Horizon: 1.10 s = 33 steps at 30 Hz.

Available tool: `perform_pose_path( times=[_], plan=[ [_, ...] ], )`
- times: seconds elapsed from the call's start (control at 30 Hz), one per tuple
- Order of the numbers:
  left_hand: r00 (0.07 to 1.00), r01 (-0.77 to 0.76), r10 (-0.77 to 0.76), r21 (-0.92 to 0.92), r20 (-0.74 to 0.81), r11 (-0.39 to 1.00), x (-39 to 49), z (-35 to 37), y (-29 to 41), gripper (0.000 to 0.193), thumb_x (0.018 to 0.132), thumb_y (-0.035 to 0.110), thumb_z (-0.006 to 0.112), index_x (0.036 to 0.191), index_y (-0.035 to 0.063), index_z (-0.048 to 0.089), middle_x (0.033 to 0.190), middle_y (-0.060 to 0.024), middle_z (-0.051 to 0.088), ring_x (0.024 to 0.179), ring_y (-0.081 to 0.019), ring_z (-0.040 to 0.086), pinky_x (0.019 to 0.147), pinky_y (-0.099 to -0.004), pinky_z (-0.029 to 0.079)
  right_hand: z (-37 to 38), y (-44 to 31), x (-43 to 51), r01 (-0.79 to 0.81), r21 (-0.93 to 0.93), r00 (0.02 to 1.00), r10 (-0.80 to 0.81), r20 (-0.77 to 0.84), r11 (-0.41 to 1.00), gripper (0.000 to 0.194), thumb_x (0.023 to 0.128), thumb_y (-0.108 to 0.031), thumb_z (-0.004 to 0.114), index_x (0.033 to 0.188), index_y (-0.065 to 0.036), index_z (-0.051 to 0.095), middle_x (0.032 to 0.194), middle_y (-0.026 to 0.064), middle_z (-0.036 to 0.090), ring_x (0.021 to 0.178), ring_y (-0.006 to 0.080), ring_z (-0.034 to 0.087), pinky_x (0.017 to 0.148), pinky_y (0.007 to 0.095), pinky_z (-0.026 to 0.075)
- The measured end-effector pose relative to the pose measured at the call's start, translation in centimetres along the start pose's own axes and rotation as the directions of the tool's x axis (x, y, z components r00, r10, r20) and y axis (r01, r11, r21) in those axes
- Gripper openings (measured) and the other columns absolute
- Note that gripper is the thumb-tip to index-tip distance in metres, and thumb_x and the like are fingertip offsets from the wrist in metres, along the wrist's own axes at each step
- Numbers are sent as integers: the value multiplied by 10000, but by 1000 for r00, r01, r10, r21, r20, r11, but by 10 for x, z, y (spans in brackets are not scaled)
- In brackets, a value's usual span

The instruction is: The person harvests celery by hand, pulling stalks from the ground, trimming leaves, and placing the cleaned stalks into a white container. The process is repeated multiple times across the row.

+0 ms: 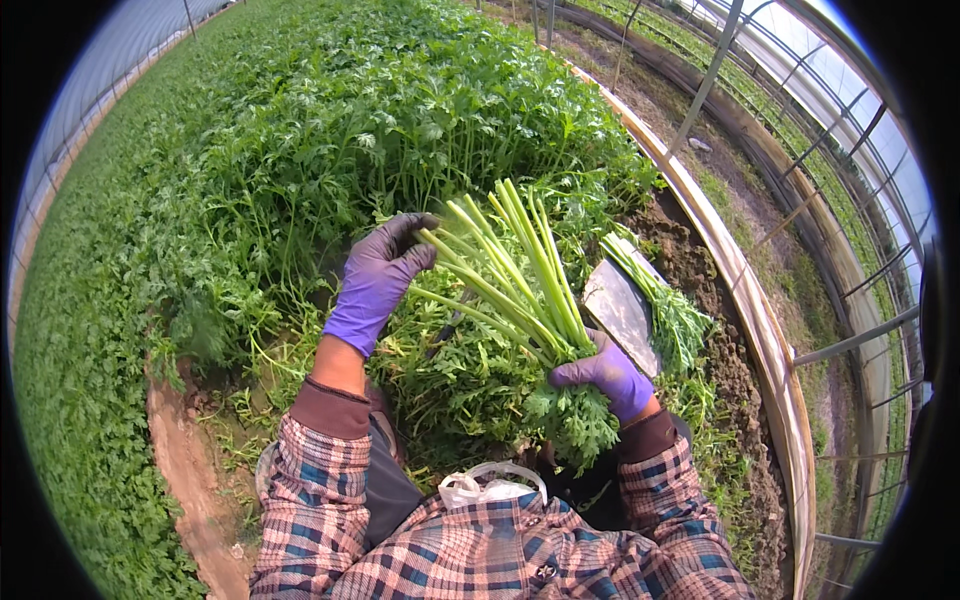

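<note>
My right hand (604,375), in a purple glove, is closed around a bunch of leafy green stalks (536,277). The pale cut stem ends fan out up and to the left, and the leaves hang below the hand. My left hand (390,262), in a purple glove with darkened fingers, is raised at the left tips of the stalks. Its thumb and forefinger are curled near one stem end; whether they pinch anything cannot be told. Loose leaves and stems (450,397) lie beneath the bunch.
Right of the bunch, a smaller bundle of cut greens (660,292) lies beside a flat grey sheet (621,307) on the soil. Dense standing leafy plants (375,112) fill the front and left. A pale plastic-covered edge (757,330) and metal greenhouse poles (705,82) curve along the right.
</note>
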<state>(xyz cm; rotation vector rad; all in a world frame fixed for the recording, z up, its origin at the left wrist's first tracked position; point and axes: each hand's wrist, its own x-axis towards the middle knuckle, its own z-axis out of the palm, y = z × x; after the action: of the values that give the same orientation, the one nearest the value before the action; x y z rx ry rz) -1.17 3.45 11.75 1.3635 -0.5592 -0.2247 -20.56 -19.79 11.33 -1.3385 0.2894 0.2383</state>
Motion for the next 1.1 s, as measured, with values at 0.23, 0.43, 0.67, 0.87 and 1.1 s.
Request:
perform_pose_path(
  times=[0.23,0.43,0.67,0.87,1.1],
  plan=[
    [919,83,-141,-171,-367,982,5,-25,8,35,849,66,655,878,73,673,654,-2,619,494,-78,549,453,-202,447,-12,4,5,31,68,999,-31,-10,997,498,709,-161,789,1140,3,598,889,99,684,801,185,658,781,304,532],
    [848,529,-507,282,-153,801,-5,-26,-2,245,899,194,621,1100,55,631,633,-8,591,417,-87,508,329,-209,351,-15,5,1,152,21,985,-150,-82,988,365,761,-268,748,975,20,678,901,109,693,828,200,657,829,321,512],
    [880,458,-428,-130,205,879,-8,-2,-2,448,863,118,635,1283,42,498,697,-80,634,475,-109,550,434,-209,436,-18,16,10,-15,117,1000,13,18,993,378,765,-282,740,993,12,672,869,98,689,807,201,654,829,319,509],
    [956,292,-267,-285,122,913,-13,3,1,185,880,203,641,941,28,651,706,-65,635,507,-135,577,478,-245,474,-2,11,12,12,113,1000,-11,-7,994,252,788,-179,699,939,23,686,888,116,697,847,197,664,823,316,522],
    [886,317,-324,-76,-332,945,-5,-95,-2,285,889,243,616,1121,78,596,739,-39,626,610,-82,582,458,-215,433,-17,11,13,78,3,997,-78,-6,997,277,813,-228,672,939,18,695,906,111,699,874,195,657,867,318,502]
  ],
)
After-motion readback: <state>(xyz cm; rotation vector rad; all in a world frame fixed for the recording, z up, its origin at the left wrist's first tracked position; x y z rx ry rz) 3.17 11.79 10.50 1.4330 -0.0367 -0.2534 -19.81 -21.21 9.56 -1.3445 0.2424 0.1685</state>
